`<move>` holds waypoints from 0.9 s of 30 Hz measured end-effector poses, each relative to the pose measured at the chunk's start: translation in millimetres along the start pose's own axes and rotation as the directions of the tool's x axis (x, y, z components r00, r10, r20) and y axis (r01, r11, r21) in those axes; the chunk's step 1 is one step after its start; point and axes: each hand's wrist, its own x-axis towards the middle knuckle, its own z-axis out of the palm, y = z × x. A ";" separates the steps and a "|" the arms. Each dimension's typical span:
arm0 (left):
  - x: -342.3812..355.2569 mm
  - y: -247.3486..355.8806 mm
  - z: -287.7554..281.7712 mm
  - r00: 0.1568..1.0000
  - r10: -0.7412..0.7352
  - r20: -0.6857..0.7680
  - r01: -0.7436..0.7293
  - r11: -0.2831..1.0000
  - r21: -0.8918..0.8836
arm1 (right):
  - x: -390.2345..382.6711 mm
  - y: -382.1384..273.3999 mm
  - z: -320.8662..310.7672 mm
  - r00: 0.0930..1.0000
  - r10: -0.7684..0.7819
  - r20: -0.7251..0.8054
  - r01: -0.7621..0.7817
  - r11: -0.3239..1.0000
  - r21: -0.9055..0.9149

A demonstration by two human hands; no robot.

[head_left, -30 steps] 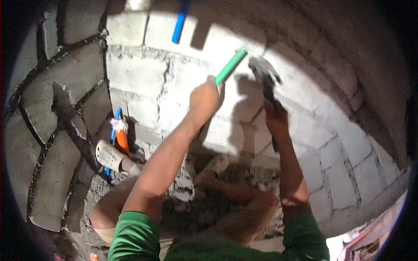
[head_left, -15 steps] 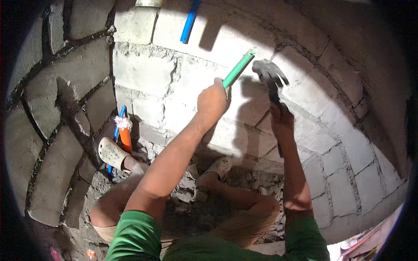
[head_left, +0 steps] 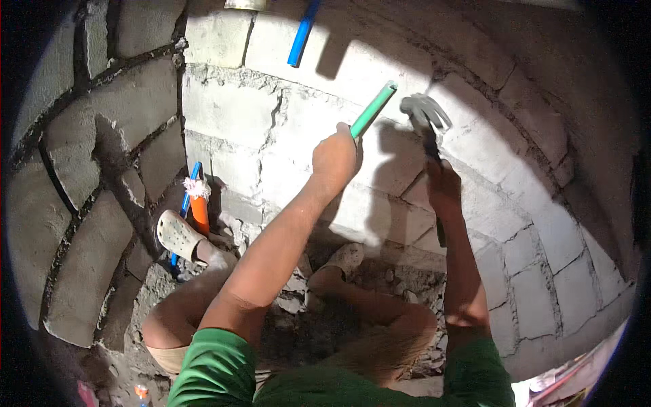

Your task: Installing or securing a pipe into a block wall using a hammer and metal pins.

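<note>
My left hand (head_left: 334, 161) is closed round a green tube (head_left: 374, 110), which tilts up and to the right in front of the pale block wall (head_left: 224, 105). The tube's upper end points toward the hammer; its lower end is hidden by my hand. My right hand (head_left: 444, 188) grips a claw hammer (head_left: 425, 114) by its dark handle. The hammer's head is raised just right of the tube's upper end, apart from it, with the claws turned to the right. Both hands and tools cast shadows on the lit blocks.
A blue pipe (head_left: 303, 34) runs down the wall above. In the left corner stand an orange pipe (head_left: 199, 216), its top stuffed with pale crumpled material, and another blue pipe (head_left: 186, 201). Rubble (head_left: 291, 302) covers the ground around my legs and beige clogs (head_left: 178, 233).
The whole view has shifted slightly, the scene sliding a little to the right. Both hands still hold the same tools in nearly the same places.
</note>
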 end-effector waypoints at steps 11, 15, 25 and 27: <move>3.8 -1.0 -0.2 1.000 -0.016 0.007 0.015 0.999 0.039 | -27.2 12.0 12.7 0.818 -0.422 -0.390 0.381 0.907 -0.180; 3.9 -16.7 2.6 0.998 -0.058 0.001 0.058 0.998 0.039 | -15.0 -31.0 3.0 0.989 0.145 0.037 -0.149 0.979 0.137; 6.8 -19.2 5.5 1.000 -0.007 -0.002 0.007 0.998 0.058 | -40.3 -43.7 0.3 0.922 -0.216 -0.320 0.322 0.889 0.326; 10.4 -19.6 9.3 0.999 0.026 -0.024 -0.025 1.000 0.008 | -18.7 -44.3 -0.5 0.928 -0.242 -0.283 0.314 0.918 0.244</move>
